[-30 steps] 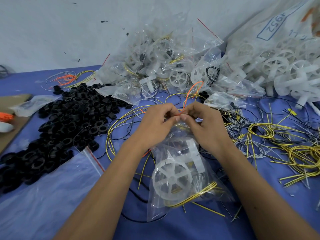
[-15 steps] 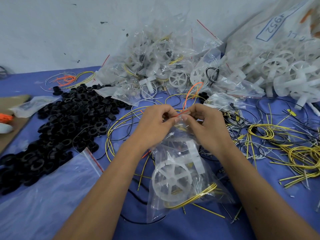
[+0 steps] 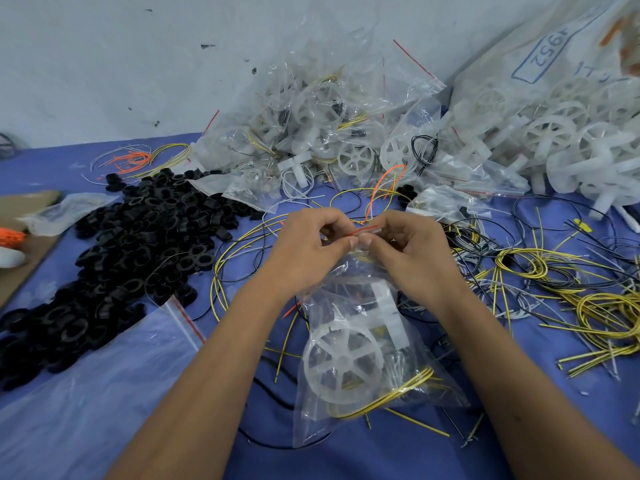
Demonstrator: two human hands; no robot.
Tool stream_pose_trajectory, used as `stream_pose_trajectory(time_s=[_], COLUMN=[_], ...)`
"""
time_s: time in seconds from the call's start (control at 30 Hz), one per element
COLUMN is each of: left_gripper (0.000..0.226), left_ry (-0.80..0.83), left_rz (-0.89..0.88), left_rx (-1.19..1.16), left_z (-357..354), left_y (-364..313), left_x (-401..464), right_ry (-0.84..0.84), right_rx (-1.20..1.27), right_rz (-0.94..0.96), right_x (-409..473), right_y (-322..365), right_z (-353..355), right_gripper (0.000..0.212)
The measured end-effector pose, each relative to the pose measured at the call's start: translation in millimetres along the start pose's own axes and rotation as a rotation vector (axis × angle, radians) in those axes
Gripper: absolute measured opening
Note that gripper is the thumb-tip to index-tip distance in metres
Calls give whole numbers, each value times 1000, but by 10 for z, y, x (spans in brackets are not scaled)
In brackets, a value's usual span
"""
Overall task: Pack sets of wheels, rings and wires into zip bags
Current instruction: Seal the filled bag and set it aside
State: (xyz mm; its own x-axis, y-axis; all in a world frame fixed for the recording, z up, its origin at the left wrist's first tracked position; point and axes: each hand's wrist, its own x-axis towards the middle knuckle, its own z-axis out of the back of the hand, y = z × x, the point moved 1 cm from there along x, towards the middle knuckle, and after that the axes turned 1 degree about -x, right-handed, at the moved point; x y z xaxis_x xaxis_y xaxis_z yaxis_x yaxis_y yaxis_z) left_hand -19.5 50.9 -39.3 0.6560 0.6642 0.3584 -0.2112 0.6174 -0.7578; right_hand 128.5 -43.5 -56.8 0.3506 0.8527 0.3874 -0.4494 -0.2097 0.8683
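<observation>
Clear plastic zip bag (image 3: pixel 363 344) lies on blue table (image 3: pixel 398 455) w/ long axis toward the person, red-striped mouth pointing away. Left hand (image 3: pixel 304 252) & right hand (image 3: pixel 412 254) pinch its mouth, thumbs touching. White spoked wheel (image 3: pixel 343 358) inside.

Blue table cover (image 3: pixel 398 455) lying under everything, grey wall (image 3: pixel 121 64) standing at twelve o'clock, brown cardboard piece (image 3: pixel 26 261) lying at nine o'clock, orange-and-white object (image 3: pixel 10 244) resting on it.

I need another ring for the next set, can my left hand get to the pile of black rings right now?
Probably not yet: the left hand pinches the zip bag; nothing blocks the way to the black rings.
</observation>
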Motion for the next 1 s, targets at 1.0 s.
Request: stream_pose_trajectory(time_s=[1.0], left_gripper=[12], left_ry=[93], left_rz=[45], left_rx=[-1], left_z=[65], left_y=[127], left_x=[-9], right_ry=[29], right_rx=[28], right_rz=[-26], right_x=[9], right_y=[-73], right_z=[4], right_gripper=[8])
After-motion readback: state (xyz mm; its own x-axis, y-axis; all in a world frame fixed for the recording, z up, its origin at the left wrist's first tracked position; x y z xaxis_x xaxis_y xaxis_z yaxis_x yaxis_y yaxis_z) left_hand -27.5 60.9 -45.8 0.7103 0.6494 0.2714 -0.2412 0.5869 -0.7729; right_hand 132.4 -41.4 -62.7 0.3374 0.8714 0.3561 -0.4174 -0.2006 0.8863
